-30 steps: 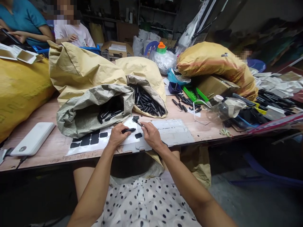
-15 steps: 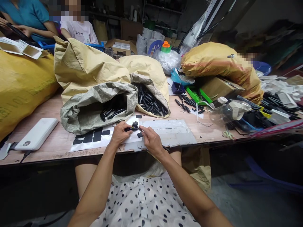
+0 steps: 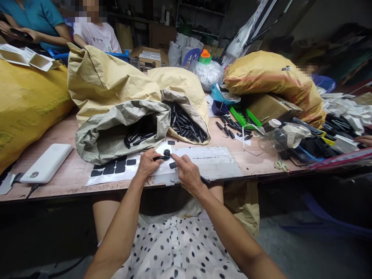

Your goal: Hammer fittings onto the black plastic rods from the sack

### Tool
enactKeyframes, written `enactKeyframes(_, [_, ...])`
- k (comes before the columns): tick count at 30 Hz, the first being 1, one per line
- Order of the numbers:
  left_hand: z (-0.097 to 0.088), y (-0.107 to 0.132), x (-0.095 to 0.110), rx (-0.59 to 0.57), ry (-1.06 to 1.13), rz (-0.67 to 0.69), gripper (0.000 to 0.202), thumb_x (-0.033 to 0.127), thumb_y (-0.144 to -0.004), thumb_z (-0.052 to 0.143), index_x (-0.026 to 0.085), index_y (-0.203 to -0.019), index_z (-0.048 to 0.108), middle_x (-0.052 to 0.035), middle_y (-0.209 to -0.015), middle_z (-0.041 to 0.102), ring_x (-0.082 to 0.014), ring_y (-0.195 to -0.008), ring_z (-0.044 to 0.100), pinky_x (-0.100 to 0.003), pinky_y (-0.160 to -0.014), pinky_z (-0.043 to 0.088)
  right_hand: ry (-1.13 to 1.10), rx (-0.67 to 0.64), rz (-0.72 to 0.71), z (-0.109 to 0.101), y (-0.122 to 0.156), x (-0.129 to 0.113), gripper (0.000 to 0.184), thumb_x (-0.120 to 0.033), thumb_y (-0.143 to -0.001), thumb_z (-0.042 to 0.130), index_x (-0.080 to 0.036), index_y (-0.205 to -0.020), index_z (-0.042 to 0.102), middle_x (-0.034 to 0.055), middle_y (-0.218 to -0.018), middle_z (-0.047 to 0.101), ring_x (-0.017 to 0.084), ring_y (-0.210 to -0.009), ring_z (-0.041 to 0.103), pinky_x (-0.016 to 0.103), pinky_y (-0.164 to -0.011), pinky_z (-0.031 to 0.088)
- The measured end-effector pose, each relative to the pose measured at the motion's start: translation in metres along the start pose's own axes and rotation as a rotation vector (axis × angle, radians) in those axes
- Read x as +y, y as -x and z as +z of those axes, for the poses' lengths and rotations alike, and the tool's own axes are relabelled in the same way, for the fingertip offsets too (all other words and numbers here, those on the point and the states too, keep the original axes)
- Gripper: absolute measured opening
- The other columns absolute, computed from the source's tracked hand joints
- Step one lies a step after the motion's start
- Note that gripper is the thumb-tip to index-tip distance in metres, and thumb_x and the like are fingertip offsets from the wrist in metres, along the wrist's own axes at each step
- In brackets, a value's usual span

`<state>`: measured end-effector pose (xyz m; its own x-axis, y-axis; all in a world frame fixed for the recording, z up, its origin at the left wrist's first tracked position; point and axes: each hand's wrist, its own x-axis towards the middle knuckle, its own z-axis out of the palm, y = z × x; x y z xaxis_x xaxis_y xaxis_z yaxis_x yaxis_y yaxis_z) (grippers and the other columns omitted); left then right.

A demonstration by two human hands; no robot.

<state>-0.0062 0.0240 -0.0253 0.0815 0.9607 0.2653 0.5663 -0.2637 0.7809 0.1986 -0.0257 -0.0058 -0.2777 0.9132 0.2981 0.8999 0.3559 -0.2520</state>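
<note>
My left hand [image 3: 147,163] is closed around a slim black plastic piece [image 3: 160,157] held level over the table edge. My right hand [image 3: 186,170] pinches a thin tool whose tip carries a small round black pad [image 3: 166,152], touching the end of that piece. Beneath them lies a white backing sheet [image 3: 136,170] with several black rectangular stickers [image 3: 114,167], partly on a grey flat plate [image 3: 212,161]. Two open sacks [image 3: 116,131] just beyond hold many black plastic pieces [image 3: 186,126].
A white power bank [image 3: 46,162] lies at left beside a big yellow sack [image 3: 26,104]. Green trays [image 3: 241,116], loose black parts, a cardboard box and another full sack [image 3: 270,77] crowd the right. Two people sit at the far left; another hand [image 3: 364,140] shows at right.
My right hand moved the tool with the round pad down and left onto the end of the black piece; my left hand stayed closed on the piece. The view shifted slightly.
</note>
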Motion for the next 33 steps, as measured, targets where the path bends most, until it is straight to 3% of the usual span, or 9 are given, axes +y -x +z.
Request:
enactKeyframes(9, [-0.001, 0.001, 0.002, 0.006, 0.004, -0.021, 0.013, 0.024, -0.069, 0.072, 0.025, -0.077, 0.083, -0.0011, -0.076, 0.071, -0.0194, -0.074, 0.064, -0.032, -0.071, 0.052, -0.008, 0.017, 0.013, 0.001, 0.001, 0.006, 0.051, -0.016, -0.101, 0.044, -0.037, -0.144, 0.063, 0.0024, -0.097, 0.064, 0.015, -0.084, 0.063, 0.020, -0.066, 0.048])
enactKeyframes(14, [0.000, 0.000, 0.000, -0.004, -0.035, -0.016, 0.013, 0.024, -0.070, 0.072, 0.024, -0.079, 0.081, -0.0018, -0.081, 0.072, -0.0206, -0.076, 0.064, -0.032, -0.073, 0.054, 0.038, 0.078, 0.074, 0.005, -0.018, 0.019, 0.048, -0.021, -0.103, 0.045, -0.036, -0.145, 0.062, 0.0037, -0.103, 0.064, 0.017, -0.088, 0.062, 0.022, -0.068, 0.047])
enactKeyframes(20, [0.003, 0.001, -0.002, -0.013, -0.092, 0.001, 0.021, 0.024, -0.067, 0.077, 0.024, -0.088, 0.079, -0.0020, -0.087, 0.069, -0.0216, -0.080, 0.064, -0.036, -0.079, 0.055, 0.110, 0.024, 0.071, 0.017, -0.046, 0.033, 0.040, -0.019, -0.100, 0.049, -0.030, -0.132, 0.071, 0.0081, -0.096, 0.065, 0.023, -0.093, 0.057, 0.030, -0.076, 0.045])
enactKeyframes(25, [0.001, -0.002, -0.003, -0.065, -0.047, 0.019, 0.011, 0.027, -0.072, 0.076, 0.024, -0.082, 0.077, -0.0025, -0.086, 0.069, -0.0217, -0.081, 0.064, -0.034, -0.077, 0.054, 0.131, -0.019, 0.089, 0.021, -0.051, 0.029, 0.036, -0.019, -0.100, 0.051, -0.028, -0.128, 0.072, 0.0100, -0.101, 0.065, 0.026, -0.097, 0.054, 0.033, -0.078, 0.042])
enactKeyframes(30, [-0.013, 0.013, 0.022, -0.088, 0.156, -0.006, 0.013, 0.033, -0.077, 0.073, 0.023, -0.085, 0.076, -0.0045, -0.091, 0.072, -0.0233, -0.088, 0.065, -0.034, -0.078, 0.054, 0.138, -0.027, 0.092, 0.021, -0.051, 0.027, 0.031, -0.021, -0.101, 0.052, -0.027, -0.123, 0.073, 0.0100, -0.104, 0.064, 0.026, -0.099, 0.052, 0.034, -0.079, 0.040])
enactKeyframes(33, [-0.027, 0.048, 0.046, -0.268, 0.381, -0.088, 0.021, 0.039, -0.082, 0.070, 0.023, -0.095, 0.077, -0.0051, -0.094, 0.075, -0.0227, -0.086, 0.067, -0.033, -0.076, 0.054, 0.143, -0.019, 0.090, 0.022, -0.051, 0.028, 0.029, -0.022, -0.100, 0.052, -0.026, -0.121, 0.072, 0.0101, -0.104, 0.063, 0.026, -0.099, 0.051, 0.034, -0.079, 0.039])
